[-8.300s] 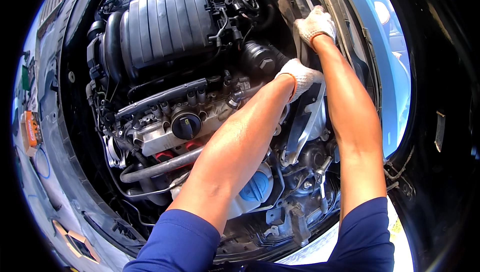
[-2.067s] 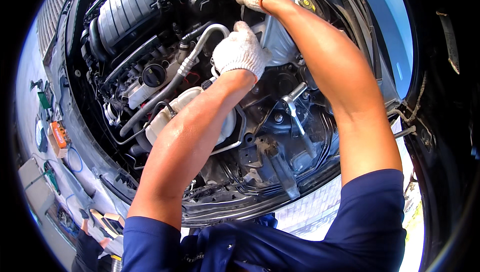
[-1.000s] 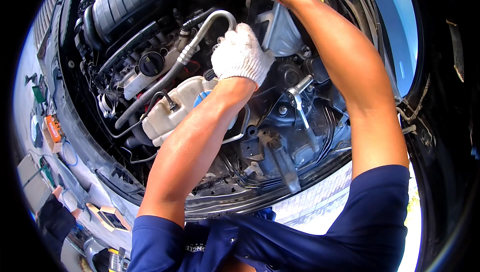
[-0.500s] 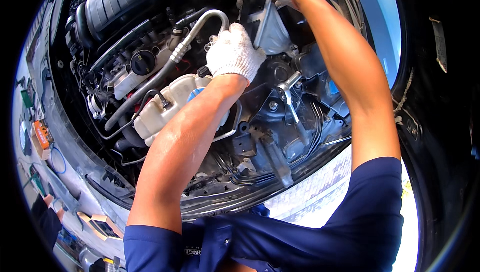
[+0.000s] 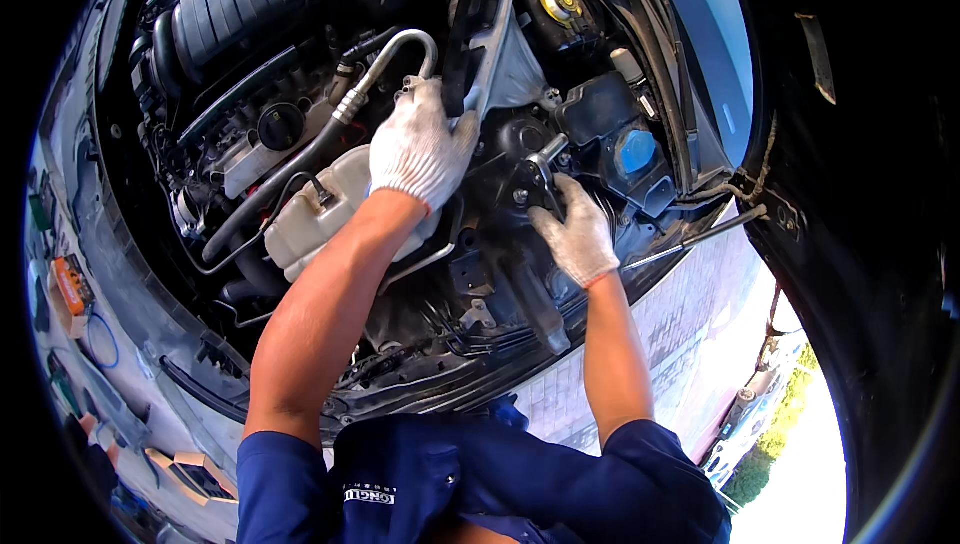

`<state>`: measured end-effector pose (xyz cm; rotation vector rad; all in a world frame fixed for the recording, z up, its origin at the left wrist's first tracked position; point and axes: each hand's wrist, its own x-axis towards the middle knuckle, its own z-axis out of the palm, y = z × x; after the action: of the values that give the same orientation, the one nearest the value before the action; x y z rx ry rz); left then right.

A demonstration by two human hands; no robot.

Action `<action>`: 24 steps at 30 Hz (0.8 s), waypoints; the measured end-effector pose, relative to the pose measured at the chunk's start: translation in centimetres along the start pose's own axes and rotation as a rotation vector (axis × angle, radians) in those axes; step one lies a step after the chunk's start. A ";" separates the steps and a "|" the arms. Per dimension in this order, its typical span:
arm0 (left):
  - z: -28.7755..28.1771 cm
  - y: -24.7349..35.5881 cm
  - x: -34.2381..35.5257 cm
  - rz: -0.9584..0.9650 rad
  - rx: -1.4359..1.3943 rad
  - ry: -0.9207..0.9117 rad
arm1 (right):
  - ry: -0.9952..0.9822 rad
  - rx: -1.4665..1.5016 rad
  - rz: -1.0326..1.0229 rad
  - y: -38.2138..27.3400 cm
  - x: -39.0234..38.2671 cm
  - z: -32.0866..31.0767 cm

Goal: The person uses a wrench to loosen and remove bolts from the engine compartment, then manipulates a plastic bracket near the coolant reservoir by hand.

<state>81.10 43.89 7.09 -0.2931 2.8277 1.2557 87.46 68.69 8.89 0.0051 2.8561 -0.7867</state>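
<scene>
My left hand (image 5: 422,149), in a white knitted glove, is closed around the lower end of a bent silver metal pipe (image 5: 408,38). Its thumb points right, and the fingertips are mostly hidden. A ratchet wrench (image 5: 545,156) stands on the dark housing to the right, its head upward. Over its handle lies my gloved right hand (image 5: 578,234), thumb and forefinger spread apart; most of the handle is hidden beneath it. Left of my left forearm sits a cream plastic reservoir (image 5: 318,212), partly covered by the arm.
A black ribbed hose (image 5: 285,172) continues from the pipe past the oil filler cap (image 5: 282,127). Right of the hands are a blue cap (image 5: 635,151) and a yellow-topped reservoir (image 5: 562,4). A prop rod (image 5: 700,236) rises toward the raised hood (image 5: 870,194) on the right.
My right hand has come down from the far side of the engine bay to the ratchet wrench. My left hand stays at the pipe, and the whole view has shifted slightly.
</scene>
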 end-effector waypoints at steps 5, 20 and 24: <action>-6.0 -4.5 -15.2 -0.051 -0.273 -0.043 | 0.070 -0.064 -0.038 -2.4 0.6 1.2; -16.8 -6.8 -47.6 0.062 -0.453 -0.157 | -0.931 0.490 -0.195 -18.4 -34.5 2.7; -15.9 -5.1 -53.3 -0.038 -0.508 -0.191 | -0.834 0.419 -0.124 -16.4 -38.5 0.8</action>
<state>135.06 37.27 19.75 -0.2199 2.2998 1.8653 124.62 55.82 23.19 -0.3565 1.8960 -1.0773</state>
